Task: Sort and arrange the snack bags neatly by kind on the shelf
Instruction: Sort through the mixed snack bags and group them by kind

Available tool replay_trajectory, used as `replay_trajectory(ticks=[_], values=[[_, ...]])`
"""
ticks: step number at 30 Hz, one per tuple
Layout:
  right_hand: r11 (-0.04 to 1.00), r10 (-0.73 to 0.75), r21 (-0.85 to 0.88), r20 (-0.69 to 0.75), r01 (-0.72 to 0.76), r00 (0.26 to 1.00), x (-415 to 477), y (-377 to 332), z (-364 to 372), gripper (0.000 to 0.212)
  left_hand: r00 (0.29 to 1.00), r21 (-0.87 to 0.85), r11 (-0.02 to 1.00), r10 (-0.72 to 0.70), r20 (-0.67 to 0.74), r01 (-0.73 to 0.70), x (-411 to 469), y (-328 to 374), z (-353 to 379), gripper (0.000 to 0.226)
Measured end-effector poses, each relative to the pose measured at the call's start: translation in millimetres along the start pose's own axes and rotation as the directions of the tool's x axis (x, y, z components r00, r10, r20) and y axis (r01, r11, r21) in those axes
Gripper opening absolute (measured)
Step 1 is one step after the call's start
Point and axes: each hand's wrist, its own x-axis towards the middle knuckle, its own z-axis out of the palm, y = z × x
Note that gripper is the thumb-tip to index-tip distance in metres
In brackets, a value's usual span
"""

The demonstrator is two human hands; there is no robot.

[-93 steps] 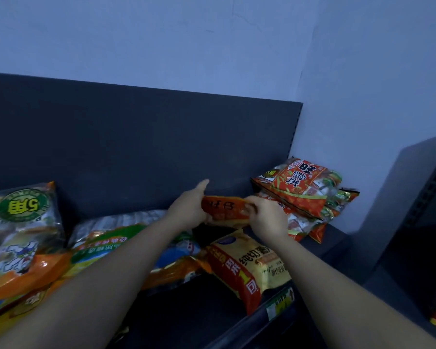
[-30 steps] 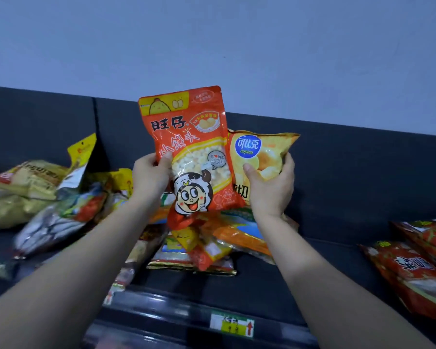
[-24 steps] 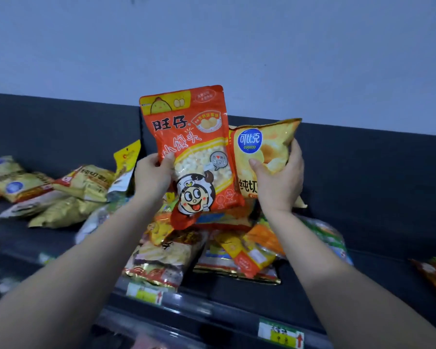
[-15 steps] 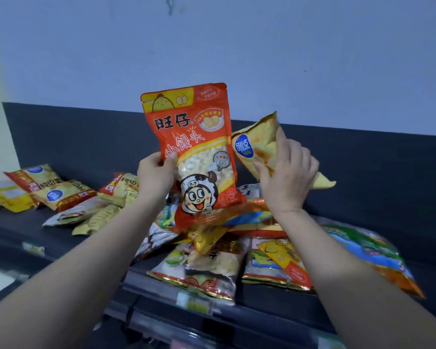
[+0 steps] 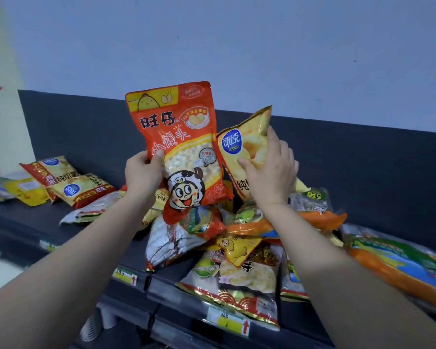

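Note:
My left hand [image 5: 142, 175] grips the left edge of an upright orange bag [image 5: 179, 137] with a cartoon face and small white puffs. Beside it my right hand [image 5: 272, 170] holds a yellow chip bag [image 5: 239, 144] with a blue round logo, tilted to the right. Both bags are held above a mixed pile of snack bags [image 5: 227, 245] on the dark shelf [image 5: 18, 220]. Two more yellow chip bags of the same kind [image 5: 68, 185] lie flat at the shelf's left.
A large green and orange bag [image 5: 398, 265] lies at the right of the shelf. Price tags [image 5: 233, 323] run along the front rail. A dark back panel [image 5: 363, 172] stands behind, with a pale blue wall above. A silver bag [image 5: 93, 212] lies left of the pile.
The view has swung left along the shelf since the earliest frame. I lifted both bags up; the yellow bag has tilted in my right hand, and the left-hand chip bags have come closer.

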Motion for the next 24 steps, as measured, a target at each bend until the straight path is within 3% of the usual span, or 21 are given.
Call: replay_trajectory(ticks=[9, 24], values=[[0.939, 0.192, 0.256, 0.165, -0.23, 0.967, 22.2, -9.3, 70.4, 0.08, 0.991, 0.084, 0.996, 0.051, -0.127, -0.041, 57.8, -15.5, -13.6, 0.027], [0.888, 0.141, 0.381, 0.309, -0.258, 0.94, 45.9, -114.1, 159.2, 0.075, 0.948, 0.162, 0.987, 0.074, -0.31, -0.024, 166.1, -33.7, -102.6, 0.025]])
